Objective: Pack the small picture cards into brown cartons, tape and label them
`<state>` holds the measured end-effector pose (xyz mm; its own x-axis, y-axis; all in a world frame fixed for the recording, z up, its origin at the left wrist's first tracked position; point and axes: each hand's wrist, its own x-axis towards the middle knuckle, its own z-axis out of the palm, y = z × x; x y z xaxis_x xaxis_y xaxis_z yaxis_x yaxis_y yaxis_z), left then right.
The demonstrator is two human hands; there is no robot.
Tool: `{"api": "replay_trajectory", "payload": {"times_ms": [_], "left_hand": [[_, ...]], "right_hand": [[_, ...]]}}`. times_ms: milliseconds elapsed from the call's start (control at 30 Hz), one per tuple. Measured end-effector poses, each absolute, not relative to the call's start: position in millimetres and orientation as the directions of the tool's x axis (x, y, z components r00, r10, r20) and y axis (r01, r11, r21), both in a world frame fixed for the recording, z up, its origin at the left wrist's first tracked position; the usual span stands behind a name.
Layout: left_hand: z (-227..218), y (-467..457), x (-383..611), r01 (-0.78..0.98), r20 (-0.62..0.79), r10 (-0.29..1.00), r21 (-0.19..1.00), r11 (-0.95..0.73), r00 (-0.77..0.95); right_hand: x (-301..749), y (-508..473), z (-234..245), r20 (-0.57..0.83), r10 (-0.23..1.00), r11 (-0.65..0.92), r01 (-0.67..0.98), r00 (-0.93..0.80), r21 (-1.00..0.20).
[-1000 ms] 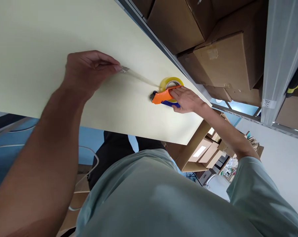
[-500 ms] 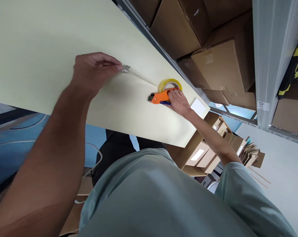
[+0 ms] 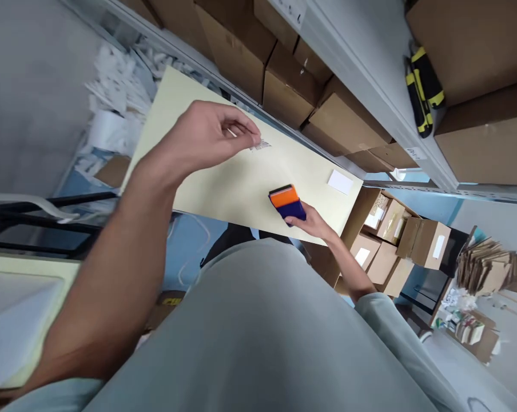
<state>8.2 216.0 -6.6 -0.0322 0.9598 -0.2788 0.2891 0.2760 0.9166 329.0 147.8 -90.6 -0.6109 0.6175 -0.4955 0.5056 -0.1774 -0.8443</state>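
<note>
I judge drawing tape in hand: left hand pinches its end; right hand grips the dispenser above the table's near side. Next calls for steady tension.

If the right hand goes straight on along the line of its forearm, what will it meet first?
Probably the left hand: the right hand, with its orange and blue tape dispenser, points toward it. Heights are unclear, so it might pass underneath.

We've got shelved cartons at 1 o'clock, black-yellow tools at 2, cardboard stack at 3, white scraps piled at 10.
</note>
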Motion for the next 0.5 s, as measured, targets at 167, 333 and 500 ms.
{"api": "replay_trajectory", "payload": {"times_ms": [167, 333, 500], "left_hand": [[114.7, 200.7, 34.6, 0.506, -0.120, 0.985, 0.862, 0.040, 0.127], [198.8, 163.2, 48.4, 0.650, 0.075, 0.968, 0.728, -0.217, 0.240], [234.1, 132.3, 43.0, 0.621, 0.222, 0.928, 0.693, -0.365, 0.299]], "right_hand": [[314.7, 91.0, -33.1, -0.451, 0.703, -0.311, 0.333, -0.550, -0.890], [299.2, 66.0, -1.9, -0.287, 0.797, -0.145, 0.293, -0.531, -0.945], [293.0, 54.4, 13.2, -0.100, 0.865, 0.049, 0.283, -0.491, -0.958]]}}
